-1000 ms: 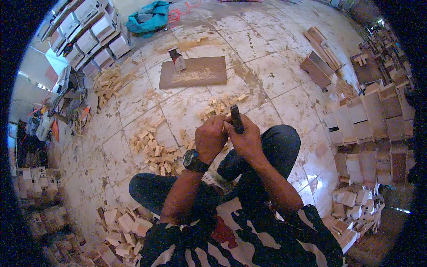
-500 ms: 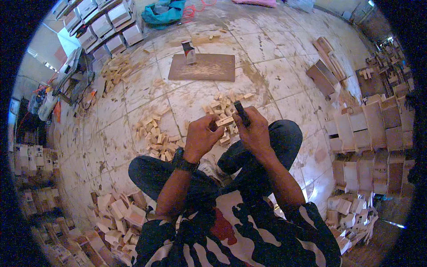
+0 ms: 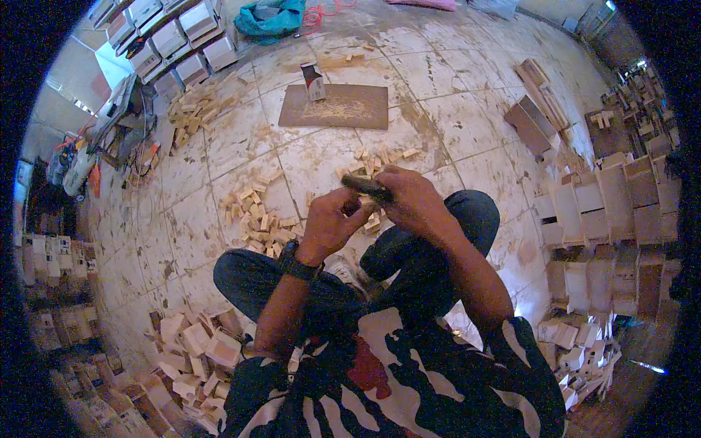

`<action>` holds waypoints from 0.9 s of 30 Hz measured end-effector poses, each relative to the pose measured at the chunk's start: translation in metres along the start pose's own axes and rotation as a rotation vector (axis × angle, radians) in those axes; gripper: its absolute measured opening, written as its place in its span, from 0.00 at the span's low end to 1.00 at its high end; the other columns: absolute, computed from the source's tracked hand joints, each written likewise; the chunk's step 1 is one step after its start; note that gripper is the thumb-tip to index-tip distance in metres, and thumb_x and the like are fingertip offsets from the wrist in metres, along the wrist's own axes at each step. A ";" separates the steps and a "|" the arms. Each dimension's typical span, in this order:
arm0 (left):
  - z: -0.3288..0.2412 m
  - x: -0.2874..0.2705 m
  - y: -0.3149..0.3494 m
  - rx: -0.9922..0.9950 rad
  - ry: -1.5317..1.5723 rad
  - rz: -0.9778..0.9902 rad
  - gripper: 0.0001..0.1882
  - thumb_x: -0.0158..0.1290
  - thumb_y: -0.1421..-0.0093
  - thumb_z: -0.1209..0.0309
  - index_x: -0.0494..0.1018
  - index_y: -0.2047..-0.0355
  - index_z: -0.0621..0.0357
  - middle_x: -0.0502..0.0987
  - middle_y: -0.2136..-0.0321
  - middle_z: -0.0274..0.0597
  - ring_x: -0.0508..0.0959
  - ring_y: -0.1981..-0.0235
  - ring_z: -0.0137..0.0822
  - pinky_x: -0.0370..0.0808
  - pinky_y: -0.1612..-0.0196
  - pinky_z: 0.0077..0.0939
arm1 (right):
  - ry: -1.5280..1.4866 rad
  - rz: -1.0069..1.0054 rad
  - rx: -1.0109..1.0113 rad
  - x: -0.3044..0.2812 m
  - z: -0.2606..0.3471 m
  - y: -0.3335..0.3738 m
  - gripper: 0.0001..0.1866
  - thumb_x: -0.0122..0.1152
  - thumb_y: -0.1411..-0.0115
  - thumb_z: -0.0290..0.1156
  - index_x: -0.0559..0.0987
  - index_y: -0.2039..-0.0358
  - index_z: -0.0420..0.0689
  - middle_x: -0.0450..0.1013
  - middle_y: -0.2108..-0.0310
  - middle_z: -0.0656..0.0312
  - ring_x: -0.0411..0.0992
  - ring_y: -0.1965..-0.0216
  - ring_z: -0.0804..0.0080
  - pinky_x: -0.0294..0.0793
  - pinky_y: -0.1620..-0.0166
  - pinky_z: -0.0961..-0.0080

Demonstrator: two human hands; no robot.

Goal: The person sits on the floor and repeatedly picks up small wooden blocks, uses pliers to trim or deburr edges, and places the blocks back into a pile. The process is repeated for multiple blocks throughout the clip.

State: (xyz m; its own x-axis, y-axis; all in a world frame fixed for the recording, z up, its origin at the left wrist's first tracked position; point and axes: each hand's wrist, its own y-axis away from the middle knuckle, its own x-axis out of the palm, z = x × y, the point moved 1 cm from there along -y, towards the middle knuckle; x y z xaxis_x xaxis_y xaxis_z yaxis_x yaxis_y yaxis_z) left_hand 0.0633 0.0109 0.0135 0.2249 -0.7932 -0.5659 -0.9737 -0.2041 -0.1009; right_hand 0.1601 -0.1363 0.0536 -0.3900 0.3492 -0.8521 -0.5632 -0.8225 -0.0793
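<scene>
My right hand (image 3: 418,198) grips a dark, narrow bar (image 3: 365,187), which lies slantwise across the front of my left fingers. The bar's exact kind cannot be made out. Between the thumb and fingers of my left hand (image 3: 332,223), which wears a black watch, is a small wooden block (image 3: 367,201), mostly hidden beneath the bar. Both hands are closed and close together above my crossed legs. Small pale wooden blocks (image 3: 252,217) lie heaped on the floor just beyond my left knee, and more blocks (image 3: 380,158) lie beyond the hands.
Ahead on the tiled floor lies a brown board (image 3: 358,113) strewn with shavings, a small carton (image 3: 312,82) standing on it. Wooden pieces (image 3: 204,347) are piled at my left and more pieces (image 3: 584,350) at my right. Stacked wooden parts (image 3: 606,197) line the right side.
The dark bar has swung from pointing away, beside the block, to lying across it towards the left. My right hand has turned and shifted slightly left; my left hand barely moved.
</scene>
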 end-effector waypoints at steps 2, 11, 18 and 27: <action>0.002 0.000 0.001 -0.065 0.046 0.029 0.17 0.57 0.47 0.69 0.73 0.57 0.61 0.75 0.78 0.40 0.75 0.78 0.30 0.73 0.72 0.24 | 0.050 0.121 0.041 0.002 -0.001 -0.007 0.12 0.59 0.51 0.32 0.74 0.66 0.43 0.71 0.68 0.51 0.72 0.64 0.51 0.71 0.62 0.57; 0.034 -0.004 0.003 -0.385 0.928 -0.269 0.19 0.51 0.41 0.74 0.66 0.49 0.65 0.76 0.69 0.41 0.78 0.71 0.29 0.78 0.65 0.23 | -0.720 -0.007 0.619 0.019 -0.024 0.002 0.26 0.64 0.50 0.38 0.70 0.55 0.36 0.73 0.69 0.61 0.70 0.70 0.73 0.70 0.66 0.75; 0.042 -0.006 0.008 -0.345 1.181 -0.473 0.16 0.51 0.41 0.73 0.65 0.53 0.63 0.75 0.64 0.47 0.79 0.65 0.35 0.79 0.63 0.25 | -1.402 0.221 0.497 0.038 -0.021 0.034 0.22 0.62 0.50 0.29 0.69 0.55 0.38 0.73 0.68 0.61 0.72 0.67 0.72 0.72 0.64 0.75; 0.030 -0.013 0.022 -0.153 0.650 -0.564 0.12 0.53 0.42 0.76 0.68 0.58 0.65 0.76 0.64 0.45 0.78 0.63 0.34 0.77 0.60 0.26 | -1.030 0.273 0.472 0.060 0.017 0.057 0.20 0.60 0.47 0.28 0.68 0.55 0.38 0.72 0.67 0.61 0.70 0.68 0.76 0.72 0.64 0.78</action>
State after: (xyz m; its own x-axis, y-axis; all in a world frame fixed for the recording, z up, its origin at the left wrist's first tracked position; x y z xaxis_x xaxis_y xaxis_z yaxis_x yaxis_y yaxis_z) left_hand 0.0377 0.0338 -0.0055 0.6928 -0.7113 0.1186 -0.7061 -0.7025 -0.0884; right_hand 0.0920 -0.1545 0.0070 -0.8253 0.5639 0.0296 -0.4997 -0.7537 0.4269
